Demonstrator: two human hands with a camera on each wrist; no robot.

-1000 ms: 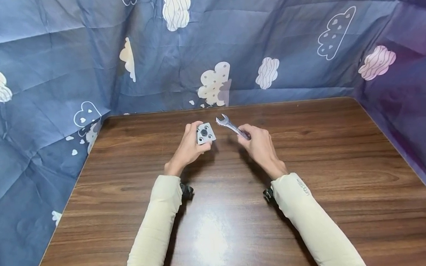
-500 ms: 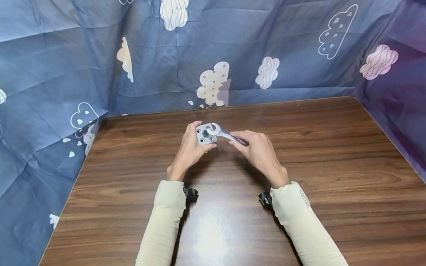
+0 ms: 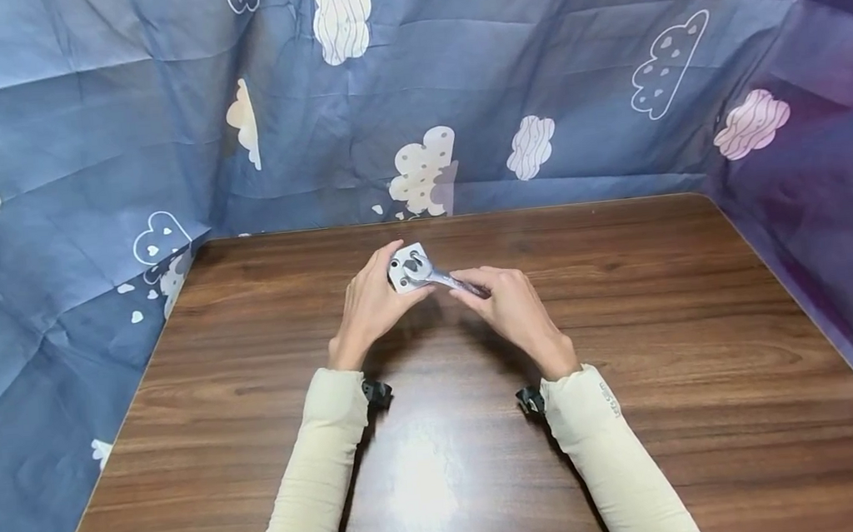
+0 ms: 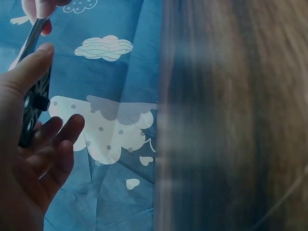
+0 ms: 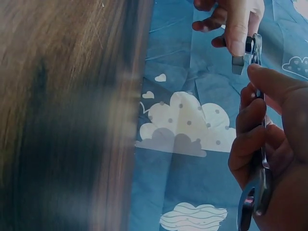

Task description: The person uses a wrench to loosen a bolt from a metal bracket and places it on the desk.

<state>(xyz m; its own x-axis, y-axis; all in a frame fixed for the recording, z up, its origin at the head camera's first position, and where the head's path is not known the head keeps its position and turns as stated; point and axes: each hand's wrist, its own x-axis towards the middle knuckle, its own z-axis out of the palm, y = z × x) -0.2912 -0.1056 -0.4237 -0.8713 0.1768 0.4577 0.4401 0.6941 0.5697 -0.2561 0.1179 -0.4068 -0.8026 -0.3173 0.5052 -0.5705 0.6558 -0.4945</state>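
My left hand (image 3: 372, 305) grips a square light-grey metal plate (image 3: 398, 274) by its edges, its holed face tilted up. A dark bolt head (image 3: 411, 265) sits at the plate's middle. In my right hand (image 3: 511, 308) is a silver combination wrench (image 3: 443, 279), pinched along its shank. The wrench's open end lies over the plate at the bolt head; whether it is fully seated I cannot tell. The right wrist view shows the ring end (image 5: 262, 192) below my fingers. On the plate's other side, a black stub (image 4: 42, 103) sticks out in the left wrist view.
Both hands are raised above a brown wood-grain table (image 3: 666, 347). A blue curtain (image 3: 295, 126) with cloud prints hangs behind the table and along its sides. Dark wrist cameras (image 3: 378, 394) are strapped under both cuffs.
The wrench has moved left and slightly down from beside the plate onto its bolt head. The left hand has stayed nearly in place, the plate turning a little.
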